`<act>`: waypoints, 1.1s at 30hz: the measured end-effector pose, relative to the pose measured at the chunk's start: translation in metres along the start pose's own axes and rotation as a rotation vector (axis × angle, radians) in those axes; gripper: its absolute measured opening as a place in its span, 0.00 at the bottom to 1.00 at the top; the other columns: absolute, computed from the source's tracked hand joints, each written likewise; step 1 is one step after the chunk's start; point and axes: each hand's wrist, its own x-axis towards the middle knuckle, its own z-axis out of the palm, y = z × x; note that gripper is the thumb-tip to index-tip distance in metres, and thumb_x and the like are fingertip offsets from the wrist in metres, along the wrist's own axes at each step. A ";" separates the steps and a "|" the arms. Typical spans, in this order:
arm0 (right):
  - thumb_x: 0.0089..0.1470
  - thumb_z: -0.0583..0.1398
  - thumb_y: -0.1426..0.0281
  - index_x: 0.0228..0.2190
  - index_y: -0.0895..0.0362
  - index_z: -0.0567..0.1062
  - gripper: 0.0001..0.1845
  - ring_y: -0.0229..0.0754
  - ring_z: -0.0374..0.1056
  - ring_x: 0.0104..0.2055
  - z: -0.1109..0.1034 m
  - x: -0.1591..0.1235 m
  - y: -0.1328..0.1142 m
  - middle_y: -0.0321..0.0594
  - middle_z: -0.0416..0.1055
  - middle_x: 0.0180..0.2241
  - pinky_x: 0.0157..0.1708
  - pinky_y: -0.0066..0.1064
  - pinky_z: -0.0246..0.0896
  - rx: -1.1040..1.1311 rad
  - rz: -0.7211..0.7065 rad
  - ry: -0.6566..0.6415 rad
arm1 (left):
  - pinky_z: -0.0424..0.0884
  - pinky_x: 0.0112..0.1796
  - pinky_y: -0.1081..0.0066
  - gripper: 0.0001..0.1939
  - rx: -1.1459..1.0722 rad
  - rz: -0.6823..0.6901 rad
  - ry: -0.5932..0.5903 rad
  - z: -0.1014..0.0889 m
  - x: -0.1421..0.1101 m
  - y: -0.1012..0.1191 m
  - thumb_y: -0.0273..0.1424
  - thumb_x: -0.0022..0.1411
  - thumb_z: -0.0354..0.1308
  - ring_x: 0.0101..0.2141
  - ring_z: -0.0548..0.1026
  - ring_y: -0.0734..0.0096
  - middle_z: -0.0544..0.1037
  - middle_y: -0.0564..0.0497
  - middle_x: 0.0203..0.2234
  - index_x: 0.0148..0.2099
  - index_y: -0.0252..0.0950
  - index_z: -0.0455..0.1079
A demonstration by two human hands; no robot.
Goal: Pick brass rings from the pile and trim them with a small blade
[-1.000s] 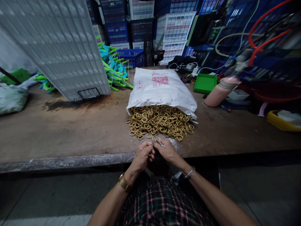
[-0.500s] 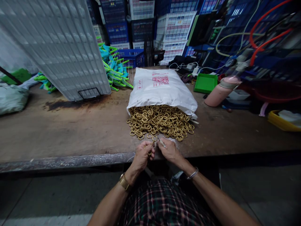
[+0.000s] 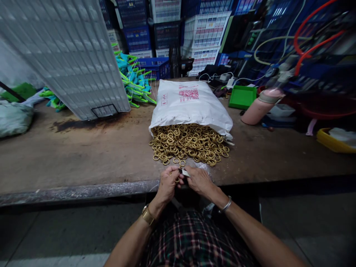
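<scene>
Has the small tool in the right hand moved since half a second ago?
Yes: the tool has shifted leftward, from right of the nearest loose ring to just below it in view.

On my head feed I log a workshop: worn bench (image 3: pixel 91 159) beneath the fingers (image 3: pixel 172 170), heaped brass-coloured rings (image 3: pixel 186 142) at a white sack's (image 3: pixel 191 109) mouth just beyond them, stacked plastic crates (image 3: pixel 205 31) farther back, orange hose (image 3: pixel 299 66) well right of the fingers.

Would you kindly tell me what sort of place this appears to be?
Probably a small workshop or factory: many gold-coloured round rings spill from a white plastic sack onto a worn brown worktable, with stacked blue and white plastic crates behind.
</scene>
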 end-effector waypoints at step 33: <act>0.51 0.51 0.63 0.22 0.57 0.68 0.12 0.35 0.57 0.25 -0.002 0.011 -0.005 0.33 0.64 0.21 0.26 0.25 0.52 0.760 0.033 0.272 | 0.57 0.17 0.81 0.18 -0.191 -0.097 -0.051 -0.006 -0.008 0.003 0.40 0.44 0.63 0.19 0.65 0.81 0.68 0.56 0.21 0.28 0.34 0.59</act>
